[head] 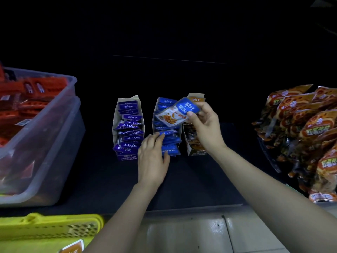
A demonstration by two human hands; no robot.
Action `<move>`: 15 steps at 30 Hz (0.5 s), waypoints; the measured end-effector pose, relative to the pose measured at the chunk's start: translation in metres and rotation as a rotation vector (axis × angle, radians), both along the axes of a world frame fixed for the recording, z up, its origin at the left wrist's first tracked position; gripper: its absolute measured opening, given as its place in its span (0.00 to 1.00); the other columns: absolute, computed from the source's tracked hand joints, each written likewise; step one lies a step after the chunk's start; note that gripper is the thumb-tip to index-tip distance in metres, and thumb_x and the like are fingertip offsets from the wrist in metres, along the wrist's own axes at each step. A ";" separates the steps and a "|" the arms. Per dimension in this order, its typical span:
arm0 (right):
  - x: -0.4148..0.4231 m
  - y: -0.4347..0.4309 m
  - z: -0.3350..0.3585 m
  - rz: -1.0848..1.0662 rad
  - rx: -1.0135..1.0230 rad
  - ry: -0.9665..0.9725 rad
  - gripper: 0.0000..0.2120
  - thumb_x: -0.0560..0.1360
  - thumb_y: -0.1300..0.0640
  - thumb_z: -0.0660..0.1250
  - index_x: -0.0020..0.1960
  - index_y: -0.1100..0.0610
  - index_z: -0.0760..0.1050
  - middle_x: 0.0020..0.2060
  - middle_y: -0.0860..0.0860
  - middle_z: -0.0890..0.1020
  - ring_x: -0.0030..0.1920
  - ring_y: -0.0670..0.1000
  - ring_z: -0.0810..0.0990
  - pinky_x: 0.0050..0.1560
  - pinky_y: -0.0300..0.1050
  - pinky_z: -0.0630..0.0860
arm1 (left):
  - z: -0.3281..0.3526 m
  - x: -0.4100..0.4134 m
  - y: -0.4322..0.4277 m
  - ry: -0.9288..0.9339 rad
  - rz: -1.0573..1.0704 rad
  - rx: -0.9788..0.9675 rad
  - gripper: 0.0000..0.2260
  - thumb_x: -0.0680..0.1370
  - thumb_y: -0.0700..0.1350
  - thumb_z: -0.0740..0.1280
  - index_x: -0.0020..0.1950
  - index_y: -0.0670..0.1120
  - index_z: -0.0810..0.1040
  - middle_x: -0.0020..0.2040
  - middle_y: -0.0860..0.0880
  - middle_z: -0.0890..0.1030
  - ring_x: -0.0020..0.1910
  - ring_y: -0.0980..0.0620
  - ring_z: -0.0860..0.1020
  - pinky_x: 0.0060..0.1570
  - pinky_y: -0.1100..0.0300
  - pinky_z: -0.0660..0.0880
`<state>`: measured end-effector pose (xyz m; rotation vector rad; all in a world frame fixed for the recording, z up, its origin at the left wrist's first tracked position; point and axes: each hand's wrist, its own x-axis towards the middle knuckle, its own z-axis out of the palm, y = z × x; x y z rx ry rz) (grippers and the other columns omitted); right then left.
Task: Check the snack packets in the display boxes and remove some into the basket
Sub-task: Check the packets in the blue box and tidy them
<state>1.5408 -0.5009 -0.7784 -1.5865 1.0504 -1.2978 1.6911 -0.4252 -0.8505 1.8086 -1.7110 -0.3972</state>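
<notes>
Three open display boxes stand side by side on a dark shelf: a left box [115, 125] of dark blue packets, a middle box [169, 137] of brighter blue packets and a right box [193, 151] of brown packets. My right hand [206, 125] pinches one blue-and-white snack packet [177, 112] lifted above the middle box. My left hand [152, 159] rests on the front of the middle box, fingers touching the blue packets there. A yellow basket [45, 229] sits at the bottom left, with an orange packet [73, 248] inside.
A clear plastic tub [54, 128] of red packets stands on the left. Orange and brown snack bags [306, 136] hang or lean on the right. Pale floor tiles [200, 232] show below the shelf edge. The back of the shelf is dark.
</notes>
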 end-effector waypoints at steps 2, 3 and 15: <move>0.004 -0.001 -0.004 0.047 -0.011 0.031 0.08 0.80 0.68 0.62 0.57 0.61 0.72 0.48 0.52 0.82 0.50 0.43 0.81 0.52 0.39 0.78 | -0.001 0.001 -0.001 -0.005 0.002 -0.012 0.26 0.76 0.40 0.68 0.74 0.45 0.67 0.73 0.48 0.69 0.73 0.47 0.63 0.71 0.47 0.63; 0.006 -0.002 -0.006 0.066 -0.022 0.062 0.08 0.80 0.68 0.62 0.56 0.60 0.72 0.48 0.51 0.81 0.50 0.43 0.81 0.52 0.40 0.78 | -0.001 0.001 -0.002 -0.005 0.003 -0.011 0.26 0.76 0.40 0.68 0.74 0.45 0.68 0.73 0.48 0.69 0.73 0.47 0.63 0.71 0.47 0.63; 0.008 -0.014 -0.041 -0.033 -0.195 0.537 0.05 0.80 0.56 0.66 0.53 0.55 0.79 0.43 0.45 0.81 0.43 0.44 0.79 0.44 0.44 0.77 | -0.008 0.004 -0.004 -0.002 -0.003 -0.032 0.25 0.77 0.40 0.67 0.74 0.46 0.68 0.73 0.50 0.69 0.73 0.48 0.63 0.71 0.49 0.62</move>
